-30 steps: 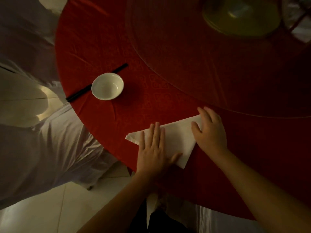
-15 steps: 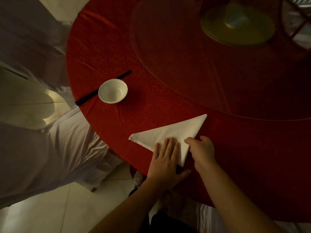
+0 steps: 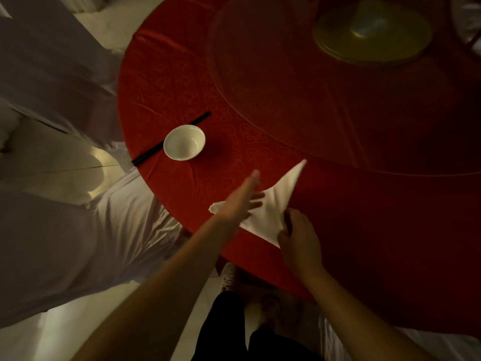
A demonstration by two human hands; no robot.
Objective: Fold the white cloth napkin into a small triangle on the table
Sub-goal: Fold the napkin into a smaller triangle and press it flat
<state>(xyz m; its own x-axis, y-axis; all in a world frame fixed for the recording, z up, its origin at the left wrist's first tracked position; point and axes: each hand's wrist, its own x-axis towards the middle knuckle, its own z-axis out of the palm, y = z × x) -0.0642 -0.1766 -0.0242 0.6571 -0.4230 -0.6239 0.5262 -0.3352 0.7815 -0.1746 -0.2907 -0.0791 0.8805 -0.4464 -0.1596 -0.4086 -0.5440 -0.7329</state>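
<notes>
The white cloth napkin point(image 3: 277, 204) lies folded as a long triangle near the front edge of the round table under a red cloth point(image 3: 364, 217). One tip points up and to the right; another pokes out at the left. My left hand point(image 3: 243, 198) stretches flat, fingers straight, across the napkin's left part, blurred by motion. My right hand point(image 3: 299, 238) pinches the napkin's near right edge between thumb and fingers, lifting that edge a little off the cloth.
A small white bowl point(image 3: 184, 142) stands left of the napkin with black chopsticks point(image 3: 170, 138) lying behind it. A glass turntable point(image 3: 338, 82) covers the table's middle, with a yellowish dish point(image 3: 372, 32) on it. White-covered chairs point(image 3: 65, 230) stand at the left.
My left hand rose from pressing the near corner and swept up and left over the napkin. My right hand closed on the near right edge and raised it, narrowing the triangle.
</notes>
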